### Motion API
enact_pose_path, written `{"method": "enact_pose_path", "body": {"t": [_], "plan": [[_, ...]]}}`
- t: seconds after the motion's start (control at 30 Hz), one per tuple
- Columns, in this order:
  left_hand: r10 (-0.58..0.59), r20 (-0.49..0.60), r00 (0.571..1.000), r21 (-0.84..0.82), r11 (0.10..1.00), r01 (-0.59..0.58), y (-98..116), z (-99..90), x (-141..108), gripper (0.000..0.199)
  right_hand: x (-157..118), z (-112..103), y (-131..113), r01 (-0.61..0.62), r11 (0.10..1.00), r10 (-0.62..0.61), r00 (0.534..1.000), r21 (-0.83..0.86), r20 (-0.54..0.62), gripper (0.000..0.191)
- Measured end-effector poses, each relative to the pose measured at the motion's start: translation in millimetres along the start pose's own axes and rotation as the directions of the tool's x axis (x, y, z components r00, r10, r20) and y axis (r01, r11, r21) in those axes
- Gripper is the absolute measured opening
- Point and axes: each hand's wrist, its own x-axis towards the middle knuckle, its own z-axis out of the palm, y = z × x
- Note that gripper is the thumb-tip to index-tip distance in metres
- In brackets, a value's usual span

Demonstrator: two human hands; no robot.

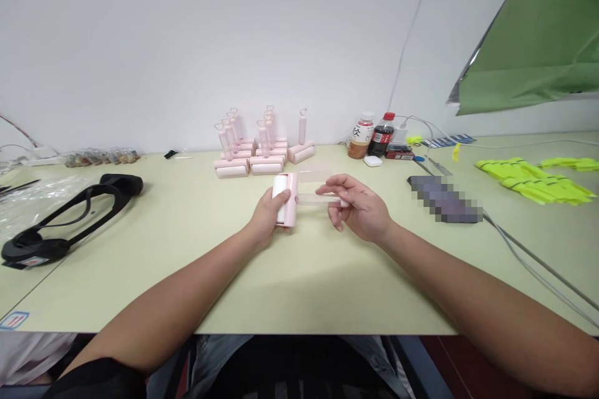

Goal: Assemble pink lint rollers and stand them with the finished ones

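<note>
A pink lint roller [291, 201] with a white roll lies across the space between my hands, above the front half of the table. My left hand [267, 215] is wrapped round its wide head, thumb on the roll side. From the head, a pale translucent handle [316, 199] points to the right. My right hand [360, 207] has its curled fingers about the far end of this handle, partly hiding it. Beyond my hands, several more pink lint rollers [266, 165] stand in groups by the wall, their handles upright with heart-shaped loops on top.
A black head strap [70, 240] and clear plastic bags [42, 196] lie left. Two drink bottles [381, 135] stand at the back, right of the rollers. A phone [444, 199], cables [519, 249] and folded yellow fabric [538, 181] lie on the right.
</note>
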Motion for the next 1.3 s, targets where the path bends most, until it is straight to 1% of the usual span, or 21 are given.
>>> {"method": "enact_pose_path", "body": {"t": [0.07,0.17,0.23,0.33,0.37,0.43,0.5,0.57,0.6,0.63,0.67,0.73,0.77,0.8,0.83,0.87,0.9,0.97,1.07,1.2,1.3], "plan": [[-0.047,0.096,0.994,-0.108,0.993,0.058,7,-5.4,1,0.037,7,-4,6,0.001,1.0,-0.003,0.994,-0.019,-0.113,0.022],[-0.06,0.308,0.95,-0.233,0.963,0.136,18,-11.3,0,0.05,18,-11,15,-0.084,0.996,0.082,0.961,0.006,-0.265,0.019],[-0.012,0.402,0.916,-0.264,0.956,0.128,20,-11.8,-3,0.047,23,-13,20,-0.151,0.986,0.165,0.943,0.072,-0.288,0.019],[0.057,0.461,0.886,-0.214,0.976,0.048,16,-7.9,-8,0.037,22,-8,25,-0.21,0.969,0.235,0.945,0.13,-0.227,0.022],[0.079,0.453,0.888,-0.184,0.983,0.007,12,-6.0,-9,0.039,20,-4,27,-0.22,0.969,0.239,0.952,0.115,-0.191,0.023],[0.135,0.382,0.914,-0.131,0.987,-0.091,5,-2.6,-8,0.043,15,3,32,-0.233,0.972,0.234,0.966,0.025,-0.11,0.025],[0.21,0.266,0.941,-0.087,0.977,-0.193,0,-1.1,-3,0.043,12,9,39,-0.224,0.966,0.221,0.975,-0.132,-0.037,0.027],[0.279,0.162,0.947,-0.044,0.96,-0.275,-3,-1.8,3,0.042,14,10,44,-0.169,0.929,0.177,0.984,-0.329,-0.006,0.026],[0.304,0.124,0.945,-0.028,0.953,-0.303,-3,-2.7,5,0.041,16,7,46,-0.111,0.888,0.116,0.993,-0.447,-0.015,0.025],[0.321,0.09,0.943,-0.02,0.947,-0.321,-3,-3.8,8,0.041,20,3,46,-0.037,0.817,0.023,0.999,-0.576,-0.032,0.023],[0.33,0.058,0.942,-0.02,0.944,-0.329,-3,-5.0,9,0.042,26,-4,45,0.041,0.707,-0.099,0.994,-0.706,-0.04,0.02],[0.317,0.031,0.948,-0.01,0.949,-0.316,-2,-6.9,11,0.043,40,-21,41,0.153,0.414,-0.326,0.945,-0.897,0.011,0.018],[0.302,0.036,0.953,0.011,0.953,-0.302,-3,-7.6,11,0.043,49,-31,39,0.187,0.293,-0.378,0.923,-0.938,0.066,0.021],[0.292,0.04,0.956,0.044,0.955,-0.293,-4,-8.3,12,0.042,58,-41,37,0.198,0.199,-0.399,0.911,-0.96,0.106,0.025],[0.295,0.042,0.955,0.089,0.951,-0.298,-6,-9.1,12,0.04,67,-49,35,0.191,0.129,-0.394,0.911,-0.973,0.126,0.03],[0.315,0.045,0.948,0.144,0.937,-0.318,-8,-10.1,13,0.038,76,-57,33,0.168,0.088,-0.37,0.921,-0.982,0.125,0.036],[0.348,0.05,0.936,0.207,0.913,-0.351,-11,-11.2,14,0.036,84,-62,32,0.135,0.075,-0.322,0.941,-0.988,0.105,0.042],[0.419,0.087,0.904,0.348,0.837,-0.422,-15,-14.2,15,0.031,99,-67,30,0.072,0.107,-0.2,0.979,-0.992,0.05,0.053],[0.426,0.196,0.883,0.537,0.707,-0.46,-15,-18.7,15,0.025,112,-64,27,0.009,0.18,-0.097,0.995,-0.984,-0.008,0.06],[0.371,0.233,0.899,0.668,0.611,-0.425,-11,-20.8,12,0.023,108,-58,19,-0.111,0.286,-0.022,0.992,-0.952,-0.123,0.05],[0.343,0.211,0.915,0.722,0.577,-0.382,-10,-20.7,12,0.022,88,-56,11,-0.199,0.421,0.059,0.98,-0.885,-0.192,0.034]]}}
